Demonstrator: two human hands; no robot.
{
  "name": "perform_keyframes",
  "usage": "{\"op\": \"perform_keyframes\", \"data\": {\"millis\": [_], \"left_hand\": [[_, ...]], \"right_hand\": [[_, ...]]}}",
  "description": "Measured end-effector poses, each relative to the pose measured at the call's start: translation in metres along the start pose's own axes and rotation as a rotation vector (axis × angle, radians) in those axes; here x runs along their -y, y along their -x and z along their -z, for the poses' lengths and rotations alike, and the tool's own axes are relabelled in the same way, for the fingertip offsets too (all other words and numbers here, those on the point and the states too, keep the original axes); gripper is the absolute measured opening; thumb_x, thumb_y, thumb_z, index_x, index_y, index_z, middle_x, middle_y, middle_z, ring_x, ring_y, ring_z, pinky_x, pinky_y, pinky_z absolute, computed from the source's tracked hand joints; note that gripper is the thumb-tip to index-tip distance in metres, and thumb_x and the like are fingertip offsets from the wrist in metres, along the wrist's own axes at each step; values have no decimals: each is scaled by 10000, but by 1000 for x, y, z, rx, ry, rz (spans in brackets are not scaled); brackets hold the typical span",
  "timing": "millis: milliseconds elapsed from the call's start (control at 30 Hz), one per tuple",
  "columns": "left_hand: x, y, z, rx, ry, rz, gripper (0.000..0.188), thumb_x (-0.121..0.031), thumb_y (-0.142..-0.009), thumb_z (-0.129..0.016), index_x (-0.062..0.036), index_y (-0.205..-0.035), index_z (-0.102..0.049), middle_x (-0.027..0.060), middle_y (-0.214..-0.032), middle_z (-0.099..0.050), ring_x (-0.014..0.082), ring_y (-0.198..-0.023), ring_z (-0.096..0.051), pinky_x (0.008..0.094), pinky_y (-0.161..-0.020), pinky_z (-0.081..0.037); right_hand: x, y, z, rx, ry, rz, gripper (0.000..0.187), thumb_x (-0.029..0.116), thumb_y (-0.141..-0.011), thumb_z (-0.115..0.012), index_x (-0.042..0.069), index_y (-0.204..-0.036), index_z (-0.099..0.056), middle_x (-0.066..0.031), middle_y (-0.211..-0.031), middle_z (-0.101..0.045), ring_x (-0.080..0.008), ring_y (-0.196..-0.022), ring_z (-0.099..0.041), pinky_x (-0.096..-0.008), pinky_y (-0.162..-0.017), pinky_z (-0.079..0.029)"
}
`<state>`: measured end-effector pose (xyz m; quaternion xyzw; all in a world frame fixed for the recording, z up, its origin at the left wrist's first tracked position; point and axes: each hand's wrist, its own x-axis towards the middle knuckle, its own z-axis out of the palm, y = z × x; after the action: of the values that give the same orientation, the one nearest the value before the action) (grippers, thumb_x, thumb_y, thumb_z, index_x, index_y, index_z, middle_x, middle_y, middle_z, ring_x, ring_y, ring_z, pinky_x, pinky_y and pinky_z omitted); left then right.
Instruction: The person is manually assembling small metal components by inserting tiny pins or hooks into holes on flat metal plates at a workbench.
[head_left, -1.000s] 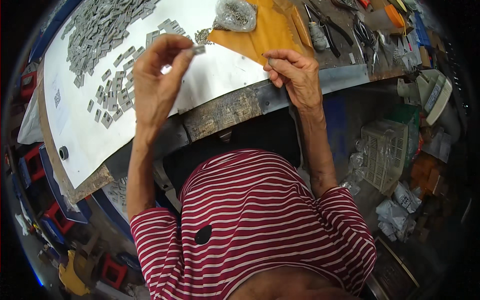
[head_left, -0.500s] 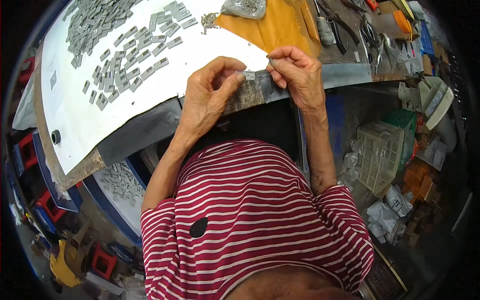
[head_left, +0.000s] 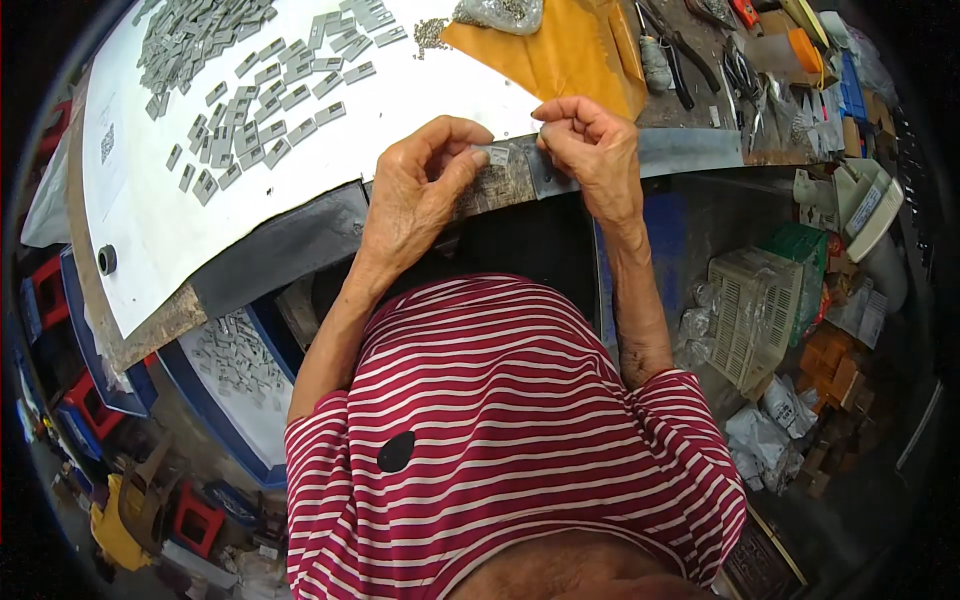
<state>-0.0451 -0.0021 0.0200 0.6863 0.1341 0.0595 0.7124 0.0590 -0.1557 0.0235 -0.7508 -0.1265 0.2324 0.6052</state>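
Over the front edge of the workbench, my left hand (head_left: pixel 426 182) pinches a small grey rectangular metal piece (head_left: pixel 497 156) between thumb and fingertips. A short gap to its right, my right hand (head_left: pixel 595 150) has its thumb and forefinger pressed together; anything between them is too small or hidden to make out. On the white sheet (head_left: pixel 330 170) to the left lie loose grey pieces (head_left: pixel 300 95) of the same kind, each with a dark slot. A dense heap of them (head_left: pixel 190 45) lies farther back.
Tiny metal parts (head_left: pixel 430 36) are scattered beside an orange-brown envelope (head_left: pixel 560 50), with a clear bag of parts (head_left: pixel 500 14) on top. Pliers (head_left: pixel 690 65) and other tools crowd the right. A black ring (head_left: pixel 107 260) sits at the left edge. Below is a blue tray (head_left: pixel 265 470) of grey pieces.
My right hand has shifted slightly, its fingers curled closer together. My left hand keeps its hold on the metal piece. The whole view has shifted a little.
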Motion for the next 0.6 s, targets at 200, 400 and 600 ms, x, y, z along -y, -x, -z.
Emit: {"op": "perform_keyframes", "data": {"millis": [200,400,600], "left_hand": [[2,2,1,0,-13,10,138,-62,-809,-567,11,-922,-595,-25,-681,-526,30,-601,-446,172,-542,-379],[3,2,1,-8,-10,12,139,-68,-807,-566,8,-919,-596,-23,-673,-528,32,-594,-449,174,-535,-381],[4,2,1,-7,-39,5,139,-77,-810,-563,6,-917,-598,-19,-675,-532,34,-597,-460,176,-541,-388]], "right_hand": [[-5,2,-4,-17,95,81,157,16,-737,-562,-41,-875,-609,48,-645,-528,-2,-553,-458,-150,-500,-376],[-5,2,-1,12,61,38,173,28,-734,-566,-28,-884,-630,41,-635,-531,-15,-557,-470,-161,-499,-380],[-2,3,1,26,40,36,162,32,-739,-565,-17,-878,-633,21,-637,-551,-31,-552,-484,-170,-499,-391]]}}
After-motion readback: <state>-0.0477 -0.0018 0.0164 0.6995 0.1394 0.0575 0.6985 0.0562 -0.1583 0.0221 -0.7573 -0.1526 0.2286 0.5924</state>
